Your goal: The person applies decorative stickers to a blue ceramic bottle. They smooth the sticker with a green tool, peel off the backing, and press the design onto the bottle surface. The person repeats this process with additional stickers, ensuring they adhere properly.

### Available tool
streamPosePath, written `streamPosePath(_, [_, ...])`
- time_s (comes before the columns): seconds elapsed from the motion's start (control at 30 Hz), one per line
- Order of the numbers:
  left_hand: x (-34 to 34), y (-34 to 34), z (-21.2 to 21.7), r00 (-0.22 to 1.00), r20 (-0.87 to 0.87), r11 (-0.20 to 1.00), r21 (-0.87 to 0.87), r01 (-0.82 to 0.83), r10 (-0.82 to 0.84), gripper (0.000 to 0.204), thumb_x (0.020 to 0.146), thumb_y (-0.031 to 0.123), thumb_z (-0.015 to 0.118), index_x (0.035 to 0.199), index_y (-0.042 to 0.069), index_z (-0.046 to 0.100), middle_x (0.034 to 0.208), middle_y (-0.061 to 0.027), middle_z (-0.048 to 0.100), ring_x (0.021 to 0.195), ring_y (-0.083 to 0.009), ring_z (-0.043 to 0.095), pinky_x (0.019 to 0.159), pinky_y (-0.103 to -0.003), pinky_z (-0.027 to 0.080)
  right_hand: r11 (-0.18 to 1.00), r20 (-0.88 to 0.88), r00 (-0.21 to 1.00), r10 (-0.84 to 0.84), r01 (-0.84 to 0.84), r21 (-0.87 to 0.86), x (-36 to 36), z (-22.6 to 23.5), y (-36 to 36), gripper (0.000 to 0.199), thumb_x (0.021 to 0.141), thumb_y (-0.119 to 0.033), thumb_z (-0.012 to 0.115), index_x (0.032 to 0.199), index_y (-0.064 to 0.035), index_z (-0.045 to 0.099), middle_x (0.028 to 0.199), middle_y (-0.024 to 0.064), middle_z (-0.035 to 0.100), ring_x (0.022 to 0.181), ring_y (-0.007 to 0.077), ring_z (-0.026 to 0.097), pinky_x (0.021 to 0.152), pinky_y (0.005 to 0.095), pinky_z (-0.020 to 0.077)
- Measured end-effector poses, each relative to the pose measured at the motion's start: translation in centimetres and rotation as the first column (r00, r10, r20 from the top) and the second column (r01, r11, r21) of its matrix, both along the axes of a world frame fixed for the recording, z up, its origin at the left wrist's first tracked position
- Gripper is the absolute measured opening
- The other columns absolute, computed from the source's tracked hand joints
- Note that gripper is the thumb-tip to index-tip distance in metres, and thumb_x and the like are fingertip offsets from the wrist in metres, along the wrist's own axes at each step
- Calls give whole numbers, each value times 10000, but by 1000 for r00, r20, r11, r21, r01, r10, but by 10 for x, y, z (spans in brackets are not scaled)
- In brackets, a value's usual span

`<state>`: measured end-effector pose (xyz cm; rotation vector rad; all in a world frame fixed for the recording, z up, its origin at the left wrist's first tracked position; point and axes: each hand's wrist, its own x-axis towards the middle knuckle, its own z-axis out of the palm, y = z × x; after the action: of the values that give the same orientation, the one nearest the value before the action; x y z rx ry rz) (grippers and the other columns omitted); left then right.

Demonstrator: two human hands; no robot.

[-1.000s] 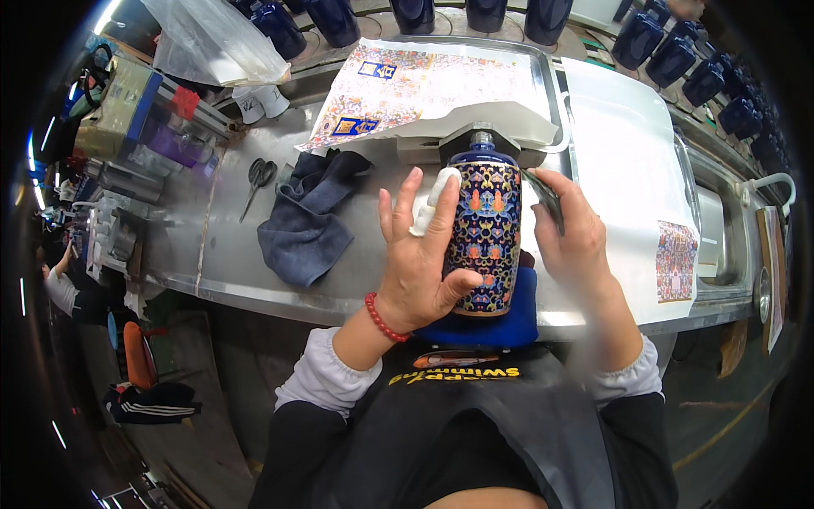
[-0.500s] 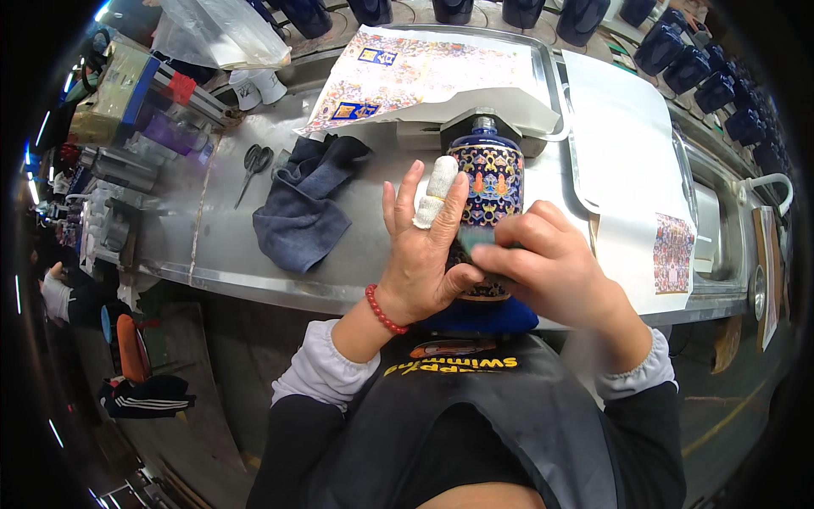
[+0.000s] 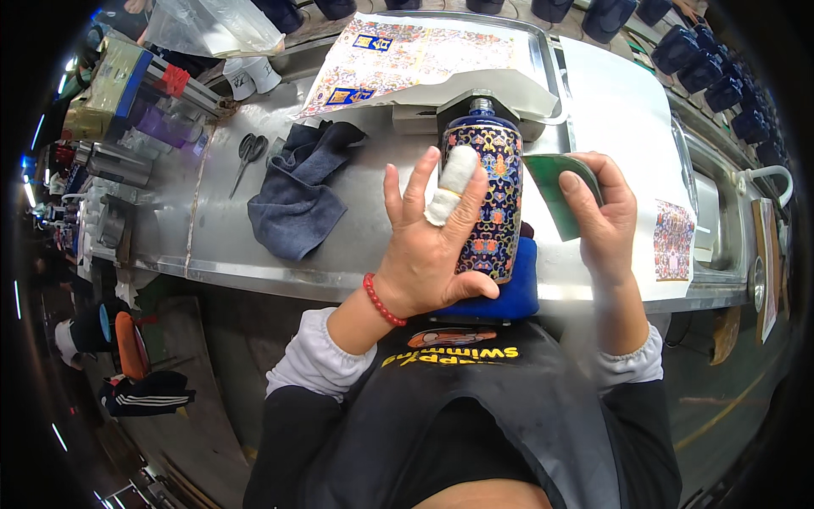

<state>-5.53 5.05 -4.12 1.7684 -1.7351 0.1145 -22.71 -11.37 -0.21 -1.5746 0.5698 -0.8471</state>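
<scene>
The decorated bottle [image 3: 500, 204] lay at the near side of the steel desk [image 3: 220, 212], neck pointing away from the person, its base end over a blue pad [image 3: 519, 284] and its neck by a dark angular support [image 3: 448, 110]. The left hand [image 3: 424, 259] was laid along its left side, fingers spread and nearly straight; it gripped nothing, and how hard it pressed could not be told. The right hand [image 3: 609, 225] pinched a green scraper [image 3: 555, 191] between thumb and fingers, one corner just beside the bottle's right edge; whether they touched was unclear. For good work here, the left hand would probably serve best as a steady brace, clear of the scraper's path, while the scraper seemed to want a low angle and light, even strokes along the curve, lest the pattern crease or tear. The body bore a dense floral pattern without lettering that could be made out. Beyond it, a patterned sheet [image 3: 407, 64] carried blue panels with gold characters; to the right, a white sheet [image 3: 623, 144] had a small patterned patch near its corner. The black apron [image 3: 381, 424] showed yellow lettering beside an orange picture. A grey-blue cloth [image 3: 297, 208] and scissors [image 3: 246, 157] lay to the left.
</scene>
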Motion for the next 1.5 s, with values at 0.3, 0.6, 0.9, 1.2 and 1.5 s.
streamPosePath(0.3, [0, 10, -3, 989, -135, 998, -29, -58, 54, 1053, 891, 845, 285, 1514, 13, 451, 1514, -218, 464, 1468, -442, 229, 1173, -648, -23, 588, -108, 955, -277, 79, -805, 5, -30, 9, 292, 856, 19, 705, 1138, 2, 630, 988, 158, 630, 862, 331, 626, 740, 388, 516])
streamPosePath(0.6, [-5, 8, -1, 997, 40, 998, 1, -68, 68, 1037, 889, 843, 294, 1488, 21, 493, 1504, -217, 469, 1450, -434, 268, 1168, -662, -5, 493, -234, 950, -207, -105, -864, 1, -28, 29, 574, 760, 62, 648, 1317, -78, 667, 1324, 184, 578, 1056, 341, 576, 879, 419, 516])
streamPosePath(0.9, [-7, 8, 4, 991, 111, 997, 23, -79, 75, 1044, 891, 843, 279, 1482, 9, 493, 1506, -214, 471, 1443, -436, 279, 1165, -671, 8, 554, -227, 964, -141, -114, -825, 8, -32, 29, 477, 831, 22, 671, 1301, -54, 672, 1423, 314, 500, 1239, 459, 571, 995, 443, 536])
streamPosePath(1.2, [-12, 9, 6, 993, 91, 996, 45, -82, 78, 1116, 850, 879, 297, 1541, 9, 396, 1513, -261, 402, 1439, -451, 256, 1131, -718, 41, 977, -61, 997, 55, -41, 210, 2, -7, 13, 251, 1027, -58, 516, 1265, 17, 537, 909, -17, 561, 817, 15, 478, 716, 183, 404])
streamPosePath(1.5, [-33, 4, 23, 976, 182, 989, 67, -129, 115, 1078, 874, 855, 266, 1527, 11, 417, 1539, -236, 415, 1472, -443, 250, 1125, -740, 44, 988, -165, 986, -35, 9, -154, 23, -22, 20, 130, 989, -78, 604, 1092, -1, 587, 955, 73, 660, 845, 120, 607, 769, 268, 509])
